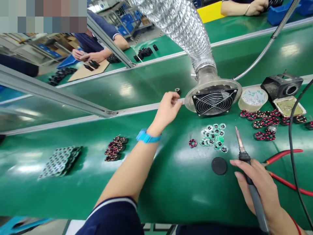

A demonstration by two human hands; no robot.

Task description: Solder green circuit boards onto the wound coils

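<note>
My left hand [169,109] reaches to the back of the bench, beside the rim of the fume extractor's fan hood [188,101]. Its fingers are curled and closed, and whatever lies between them is hidden. Just beyond the fingertips shows a small round part [177,90]; I cannot tell whether they touch it. At the right, my right hand [260,187] is wrapped around the grey handle of a soldering iron [241,143], its tip pointing up and away. Between the hands lie a single red-and-black wound coil [192,143], a pile of small round green circuit boards [214,135] and a black disc [219,165].
Red-handled pliers [283,156] and a black cable [292,147] lie right. Behind are more wound coils [266,120], a tape roll [253,99] and a soldering-iron stand [281,86]. Leftward sit coils [116,148] and stacked board panels [60,160]. Co-workers' hands [94,56] work beyond the partition.
</note>
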